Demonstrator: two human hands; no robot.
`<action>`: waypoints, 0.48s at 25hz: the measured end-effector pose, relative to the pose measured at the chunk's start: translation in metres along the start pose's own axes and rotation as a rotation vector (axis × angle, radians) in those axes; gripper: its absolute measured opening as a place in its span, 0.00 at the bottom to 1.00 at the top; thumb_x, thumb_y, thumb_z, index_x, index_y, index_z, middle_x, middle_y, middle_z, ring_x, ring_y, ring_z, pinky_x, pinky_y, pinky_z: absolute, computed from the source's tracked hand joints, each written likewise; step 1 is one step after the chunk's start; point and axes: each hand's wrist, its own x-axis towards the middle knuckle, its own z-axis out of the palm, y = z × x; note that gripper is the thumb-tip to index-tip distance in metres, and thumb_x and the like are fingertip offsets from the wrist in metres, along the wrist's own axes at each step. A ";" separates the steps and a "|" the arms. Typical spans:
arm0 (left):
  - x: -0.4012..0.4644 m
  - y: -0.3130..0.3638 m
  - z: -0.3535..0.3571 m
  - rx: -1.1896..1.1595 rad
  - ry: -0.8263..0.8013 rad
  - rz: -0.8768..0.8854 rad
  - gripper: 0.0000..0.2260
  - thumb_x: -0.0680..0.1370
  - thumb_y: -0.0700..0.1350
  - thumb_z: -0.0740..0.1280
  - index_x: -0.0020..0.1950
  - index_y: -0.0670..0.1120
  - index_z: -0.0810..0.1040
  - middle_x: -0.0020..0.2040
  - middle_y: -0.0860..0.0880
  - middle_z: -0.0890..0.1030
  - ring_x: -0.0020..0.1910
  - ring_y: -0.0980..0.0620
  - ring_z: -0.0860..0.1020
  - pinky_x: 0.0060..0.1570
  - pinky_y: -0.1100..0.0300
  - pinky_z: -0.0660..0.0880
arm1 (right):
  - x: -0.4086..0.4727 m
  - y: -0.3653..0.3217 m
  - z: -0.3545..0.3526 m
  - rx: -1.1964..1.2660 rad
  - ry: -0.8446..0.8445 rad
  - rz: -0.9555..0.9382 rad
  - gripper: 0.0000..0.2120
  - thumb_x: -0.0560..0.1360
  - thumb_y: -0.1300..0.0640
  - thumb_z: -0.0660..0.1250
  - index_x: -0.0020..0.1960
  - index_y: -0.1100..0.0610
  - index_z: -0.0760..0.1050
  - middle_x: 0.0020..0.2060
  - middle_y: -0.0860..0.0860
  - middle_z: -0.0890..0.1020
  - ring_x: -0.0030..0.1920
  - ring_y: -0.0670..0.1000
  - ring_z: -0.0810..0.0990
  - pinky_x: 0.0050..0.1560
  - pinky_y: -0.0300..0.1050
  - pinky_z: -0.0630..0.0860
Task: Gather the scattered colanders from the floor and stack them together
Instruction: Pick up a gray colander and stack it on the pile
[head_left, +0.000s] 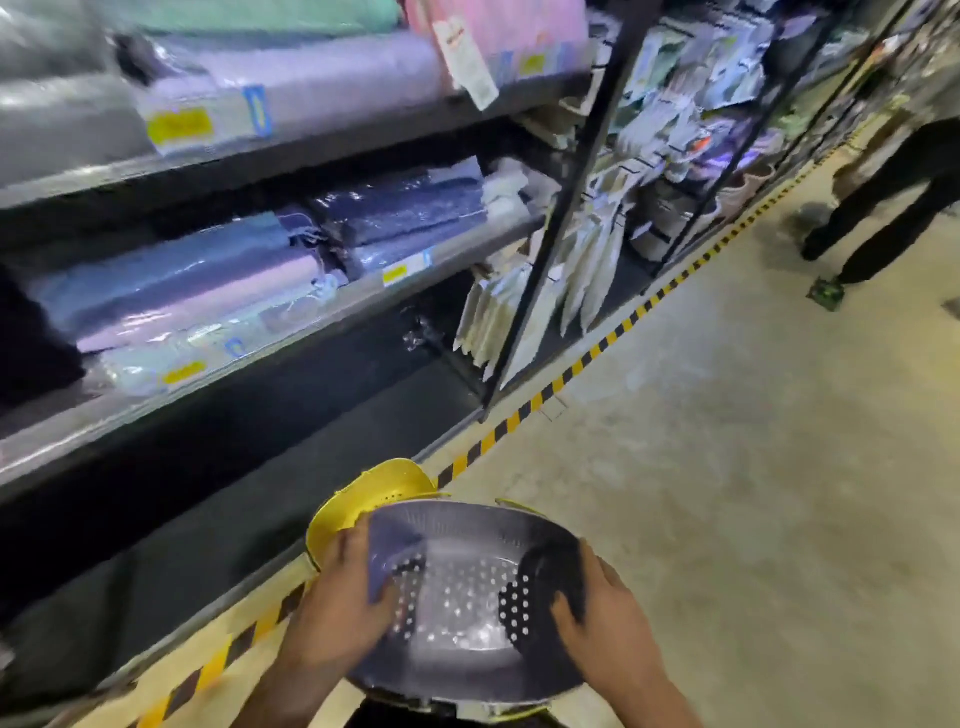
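While the picture is smearing with head motion, I am judging the gathering to be well under way: I am holding a nested stack in front of me, a grey colander (462, 587) sitting on top and inside a yellow colander (379, 493) whose rim is showing behind and to the left. A thin yellow edge is peeking out on the right and again below the grey bowl, so there may be more than one yellow piece under it, though I cannot tell how many. No loose colander is showing on the concrete floor (727, 467) in this view, so I am guessing the collecting is nearly finished and that seating the stack squarely and putting it down is what is left; anything lying outside the frame I cannot rule out.

My left hand (343, 597) is gripping the left rim of the stack, thumb curling over into the grey bowl and pinching the wall. My right hand (602, 618) is gripping the right rim the same way, fingers hooking over the dark inner side. The stack is being held between both hands, low and close to my body, above the striped floor tape (498, 431) running beside the shelving (260, 322). Another person's legs (883, 208) are standing well apart, far up the aisle.
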 end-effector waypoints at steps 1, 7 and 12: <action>0.008 0.000 -0.004 -0.021 0.030 -0.020 0.37 0.76 0.56 0.65 0.81 0.50 0.51 0.77 0.46 0.60 0.68 0.40 0.72 0.61 0.48 0.72 | 0.019 -0.008 -0.006 -0.012 -0.016 -0.052 0.37 0.74 0.49 0.65 0.79 0.54 0.54 0.65 0.54 0.74 0.56 0.57 0.79 0.49 0.48 0.74; 0.024 -0.040 -0.010 -0.166 0.262 -0.297 0.35 0.77 0.51 0.67 0.80 0.51 0.52 0.75 0.44 0.62 0.66 0.38 0.73 0.57 0.47 0.73 | 0.127 -0.079 0.014 -0.155 -0.161 -0.358 0.35 0.76 0.52 0.64 0.78 0.58 0.55 0.64 0.56 0.74 0.55 0.59 0.79 0.51 0.51 0.77; 0.036 -0.073 0.010 -0.272 0.340 -0.485 0.38 0.77 0.50 0.69 0.81 0.49 0.51 0.74 0.44 0.62 0.66 0.39 0.73 0.58 0.47 0.73 | 0.184 -0.106 0.065 -0.186 -0.306 -0.437 0.35 0.76 0.51 0.65 0.79 0.55 0.55 0.65 0.56 0.74 0.58 0.59 0.77 0.56 0.52 0.77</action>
